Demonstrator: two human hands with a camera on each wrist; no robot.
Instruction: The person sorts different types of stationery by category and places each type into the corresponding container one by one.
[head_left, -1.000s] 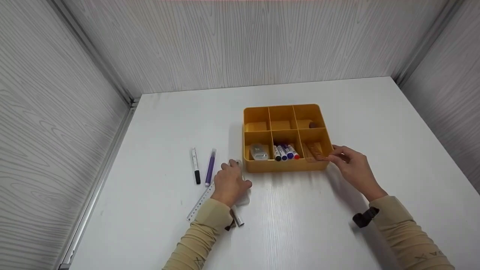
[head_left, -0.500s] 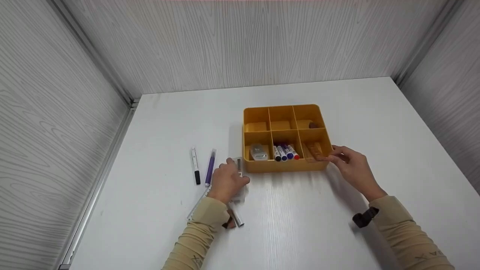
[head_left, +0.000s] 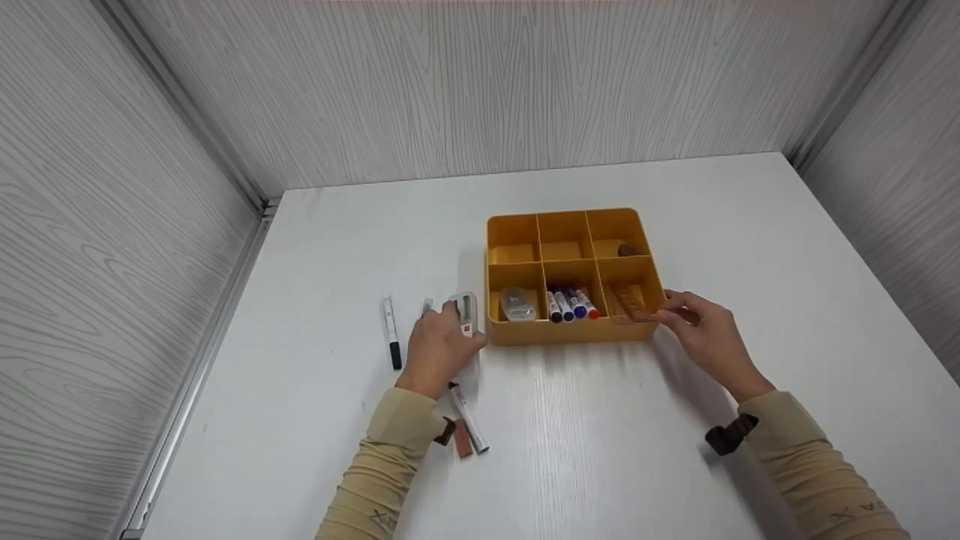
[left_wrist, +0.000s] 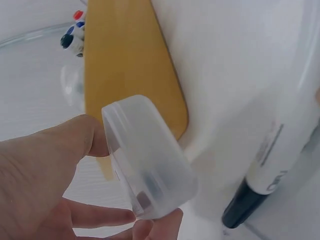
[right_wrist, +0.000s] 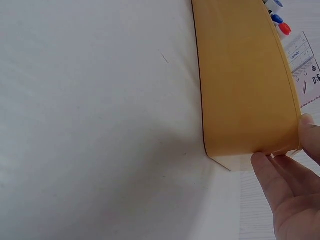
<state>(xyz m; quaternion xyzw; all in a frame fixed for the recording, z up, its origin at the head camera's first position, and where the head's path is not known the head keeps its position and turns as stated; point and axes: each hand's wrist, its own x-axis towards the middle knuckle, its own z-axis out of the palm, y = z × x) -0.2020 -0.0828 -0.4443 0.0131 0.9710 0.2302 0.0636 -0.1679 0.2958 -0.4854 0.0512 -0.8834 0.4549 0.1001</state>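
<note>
My left hand pinches a translucent plastic case between thumb and fingers, just left of the yellow divided box. The left wrist view shows the case tilted, with a small dark shape inside. At the box's near right corner, my right hand grips the wall, thumb on the rim and fingers on the outer side. A clear ruler-like piece with printed scales lies inside that corner. Several capped markers fill the front middle compartment, and a clear case sits front left.
Left of the left hand lies a white marker with a black cap. A purple pen is mostly covered by that hand. Nearer the body are another white marker and a reddish-brown block. A dark item sits in the back right compartment.
My left hand has moved forward and a little left, carrying the translucent case. The near marker and brown block are uncovered; the white ruler is now hidden. My right hand stays put.
</note>
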